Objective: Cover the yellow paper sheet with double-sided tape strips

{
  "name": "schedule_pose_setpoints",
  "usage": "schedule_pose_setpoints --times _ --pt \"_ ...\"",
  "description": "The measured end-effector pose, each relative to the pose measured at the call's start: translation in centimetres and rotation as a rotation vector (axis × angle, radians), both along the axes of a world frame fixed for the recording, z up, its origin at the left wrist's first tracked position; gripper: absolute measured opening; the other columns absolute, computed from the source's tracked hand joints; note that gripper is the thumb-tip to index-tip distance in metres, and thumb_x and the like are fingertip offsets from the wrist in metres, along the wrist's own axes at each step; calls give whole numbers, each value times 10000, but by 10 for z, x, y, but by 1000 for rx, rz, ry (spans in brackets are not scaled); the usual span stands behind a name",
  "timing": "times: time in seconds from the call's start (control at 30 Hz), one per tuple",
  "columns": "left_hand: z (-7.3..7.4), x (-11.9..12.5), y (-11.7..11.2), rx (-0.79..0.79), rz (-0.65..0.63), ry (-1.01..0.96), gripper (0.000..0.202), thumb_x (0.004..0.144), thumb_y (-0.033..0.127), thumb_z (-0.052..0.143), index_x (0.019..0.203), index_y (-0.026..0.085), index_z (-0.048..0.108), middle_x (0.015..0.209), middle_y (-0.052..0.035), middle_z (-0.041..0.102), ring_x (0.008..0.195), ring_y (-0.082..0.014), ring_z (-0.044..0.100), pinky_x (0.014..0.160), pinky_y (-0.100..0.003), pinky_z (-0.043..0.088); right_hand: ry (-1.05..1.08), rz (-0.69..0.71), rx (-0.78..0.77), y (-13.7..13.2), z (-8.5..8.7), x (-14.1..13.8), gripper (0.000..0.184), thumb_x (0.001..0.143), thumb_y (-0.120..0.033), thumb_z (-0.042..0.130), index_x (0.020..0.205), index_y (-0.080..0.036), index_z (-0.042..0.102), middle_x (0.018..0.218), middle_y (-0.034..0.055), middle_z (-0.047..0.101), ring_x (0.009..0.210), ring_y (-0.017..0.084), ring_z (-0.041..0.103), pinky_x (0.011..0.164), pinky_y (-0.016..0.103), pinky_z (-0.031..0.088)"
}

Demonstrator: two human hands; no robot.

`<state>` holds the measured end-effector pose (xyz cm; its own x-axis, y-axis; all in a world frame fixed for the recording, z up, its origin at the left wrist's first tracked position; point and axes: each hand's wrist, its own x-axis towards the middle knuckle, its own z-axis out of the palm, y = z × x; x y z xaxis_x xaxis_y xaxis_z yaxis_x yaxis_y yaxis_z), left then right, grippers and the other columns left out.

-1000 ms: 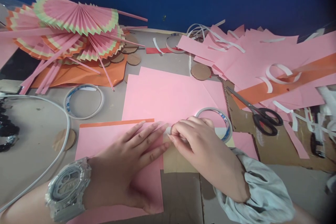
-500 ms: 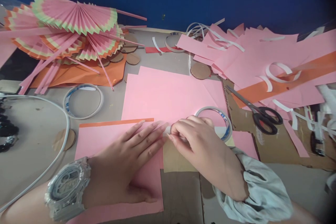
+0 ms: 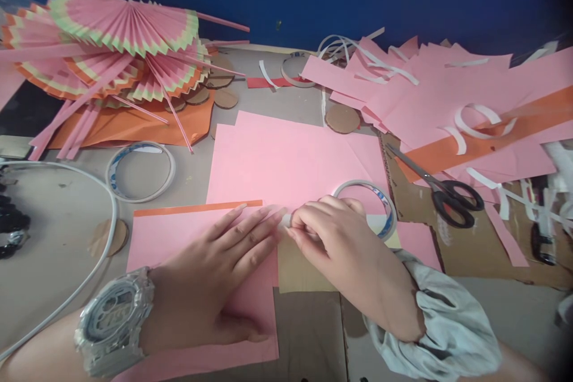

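Observation:
My left hand [image 3: 224, 268] lies flat, fingers stretched out, on a pink paper sheet [image 3: 179, 233] that has an orange strip [image 3: 197, 208] along its top edge. My right hand [image 3: 344, 250] is curled next to the left fingertips, pinching a small white piece of tape [image 3: 285, 221] at the sheet's right corner. A roll of tape [image 3: 380, 203] lies just behind the right hand, partly hidden by it. A grey watch [image 3: 114, 319] sits on my left wrist.
Folded pink paper fans [image 3: 120, 42] are piled at the back left. Black scissors [image 3: 443, 188] lie to the right on cardboard, beside loose pink sheets [image 3: 447, 95] and white tape strips. Another tape ring [image 3: 141, 171] and a white cable [image 3: 107, 239] lie left.

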<state>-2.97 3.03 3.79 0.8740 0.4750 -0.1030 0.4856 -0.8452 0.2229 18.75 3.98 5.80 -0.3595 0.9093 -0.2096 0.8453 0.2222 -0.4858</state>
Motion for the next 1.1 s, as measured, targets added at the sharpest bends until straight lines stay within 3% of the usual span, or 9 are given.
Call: schedule_pose_setpoints --times 0.3,0.8,1.1 --pt "-1 3 2 4 1 -1 930 802 706 334 1447 62 145 1507 -131 167 1383 -289 144 1128 -413 54 -1 3 -14 0 1 0 165 856 -183 480 692 -204 487 700 -29 569 736 153 464 710 324 254" --pt "-2 1 1 16 11 6 914 809 717 297 1452 87 136 1527 -106 59 1394 -289 71 1130 -407 14 -57 -10 15 0 1 -4 176 850 -173 467 676 -195 453 691 -29 531 739 151 462 727 320 264" --pt "-4 6 -1 89 37 -50 873 817 697 334 1411 60 280 1511 -130 162 1376 -332 135 1113 -460 99 -96 -1 77 -3 -2 -7 130 819 -163 483 693 -194 486 706 -25 546 761 158 475 749 333 265"
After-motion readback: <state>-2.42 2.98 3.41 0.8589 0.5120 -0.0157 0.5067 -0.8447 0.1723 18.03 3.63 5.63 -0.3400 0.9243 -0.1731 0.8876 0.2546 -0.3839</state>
